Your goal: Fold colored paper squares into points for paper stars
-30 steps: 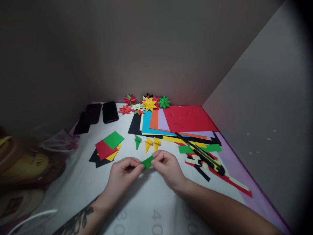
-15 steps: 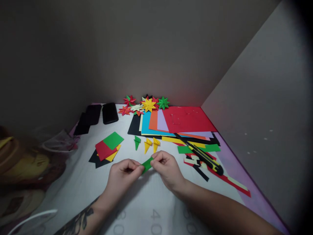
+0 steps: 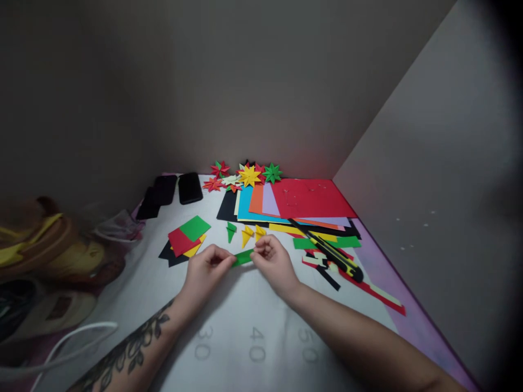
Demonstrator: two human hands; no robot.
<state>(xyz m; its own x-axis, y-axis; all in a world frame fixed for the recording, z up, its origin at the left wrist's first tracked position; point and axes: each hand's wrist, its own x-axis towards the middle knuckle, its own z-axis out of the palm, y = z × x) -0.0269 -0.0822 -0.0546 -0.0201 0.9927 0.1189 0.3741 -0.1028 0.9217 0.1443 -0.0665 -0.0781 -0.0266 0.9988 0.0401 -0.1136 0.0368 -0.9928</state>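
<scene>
A small folded piece of green paper (image 3: 244, 257) is stretched between my two hands above the white mat. My left hand (image 3: 208, 270) pinches its left end between thumb and fingers. At the right end, my right hand (image 3: 274, 265) grips it the same way. Just beyond the hands lie a folded green paper piece (image 3: 231, 232) and two folded yellow paper pieces (image 3: 247, 236), one partly behind my right fingers. To the left is a loose pile of paper pieces, with a green one (image 3: 195, 228) on top of a red one (image 3: 183, 242), over yellow and black.
A yellow-and-black utility knife (image 3: 335, 255) lies at the right among paper strips (image 3: 379, 296) and scraps. Behind are coloured sheets (image 3: 314, 198) and several folded paper stars (image 3: 249, 176). Dark phone-like objects (image 3: 190, 188) sit back left. A white cable (image 3: 73, 337) runs lower left.
The green paper has turned closer to level, and both hands sit slightly higher in view. The whole view has shifted a little; both hands keep their hold.
</scene>
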